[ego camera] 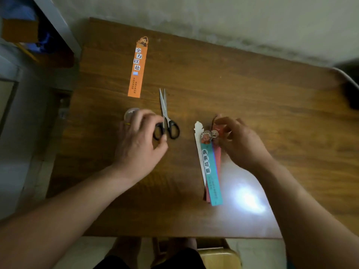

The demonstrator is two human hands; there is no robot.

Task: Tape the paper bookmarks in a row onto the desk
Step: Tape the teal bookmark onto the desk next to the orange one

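Two hands at work: my left hand (139,144) pinches the scissors (165,111) by a handle loop, my right hand (240,146) grips fanned bookmarks (210,171) on the table (252,90).

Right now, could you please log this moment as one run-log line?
left hand grips scissors; right hand pinches bookmark stack; orange bookmark lies apart; tape roll behind left hand

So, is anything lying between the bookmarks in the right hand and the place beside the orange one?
Only the scissors, on the desk left of the bookmarks, blades pointing toward the place right of the orange bookmark. Nothing else visible.
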